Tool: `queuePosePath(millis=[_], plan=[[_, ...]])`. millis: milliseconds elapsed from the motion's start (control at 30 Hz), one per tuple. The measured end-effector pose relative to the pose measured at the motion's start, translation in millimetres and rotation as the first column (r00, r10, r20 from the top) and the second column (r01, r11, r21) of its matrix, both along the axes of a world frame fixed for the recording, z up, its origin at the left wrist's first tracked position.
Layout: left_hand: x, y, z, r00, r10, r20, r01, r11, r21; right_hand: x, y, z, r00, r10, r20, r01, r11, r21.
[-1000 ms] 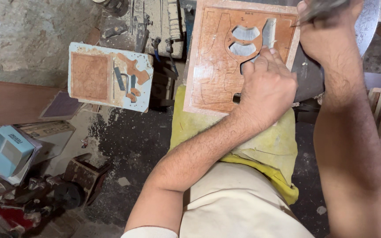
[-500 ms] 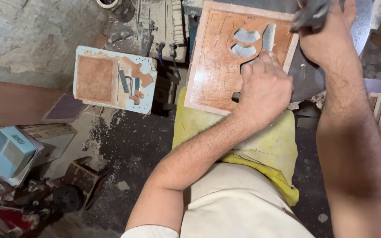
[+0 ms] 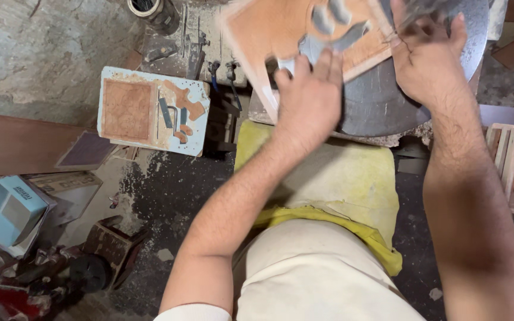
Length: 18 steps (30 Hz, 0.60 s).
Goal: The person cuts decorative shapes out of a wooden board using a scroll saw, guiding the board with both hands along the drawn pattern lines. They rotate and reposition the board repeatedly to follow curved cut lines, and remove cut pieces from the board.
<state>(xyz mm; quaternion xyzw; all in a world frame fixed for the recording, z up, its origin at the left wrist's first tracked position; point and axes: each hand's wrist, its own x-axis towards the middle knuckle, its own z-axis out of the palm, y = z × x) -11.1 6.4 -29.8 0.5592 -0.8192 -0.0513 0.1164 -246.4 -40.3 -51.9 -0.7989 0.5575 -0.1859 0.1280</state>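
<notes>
The reddish carved panel (image 3: 269,27), blurred and tilted, lies on a round metal plate (image 3: 382,101) under both hands. The left hand (image 3: 307,98) presses flat on its near edge; the right hand (image 3: 423,56) grips its far side. A pale blue tray (image 3: 200,128) sits left of the left hand.

A wooden panel (image 3: 281,30) lies on a round metal plate (image 3: 382,101) at twelve o'clock; a board (image 3: 150,110) lies at ten.

Both hands (image 3: 310,98) on blurred wooden panel (image 3: 269,30)
</notes>
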Motion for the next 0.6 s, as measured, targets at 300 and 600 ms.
queuePosePath(millis=[300,600], plan=[[18,-42,-12,0.998,-0.015,0.057,0.02,0.996,-0.092,15,22,21,0.999,-0.032,-0.018,0.033,0.999,0.031],[30,-58,-14,0.993,-0.104,-0.047,0.097,0.987,-0.131,33,50,21,0.992,-0.108,-0.072,0.106,0.994,-0.028]])
